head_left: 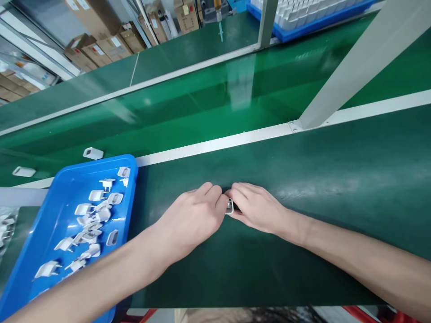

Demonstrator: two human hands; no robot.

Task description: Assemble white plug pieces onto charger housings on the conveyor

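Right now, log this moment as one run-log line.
left hand: on small white part | right hand: on same part | surface: green mat | left side: blue tray of white plug parts

no legible text, carton labels (98, 49) (blurred)

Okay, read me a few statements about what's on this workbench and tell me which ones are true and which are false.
1. Both hands meet on one small white part. True: the left hand and right hand pinch it between their fingertips.
2. The blue tray sits to the right of the hands. False: it is to their left.
3. The tray holds white plug parts. True.
4. The bench mat is red. False: it is green.
5. Two white pieces lie outside the tray. True.
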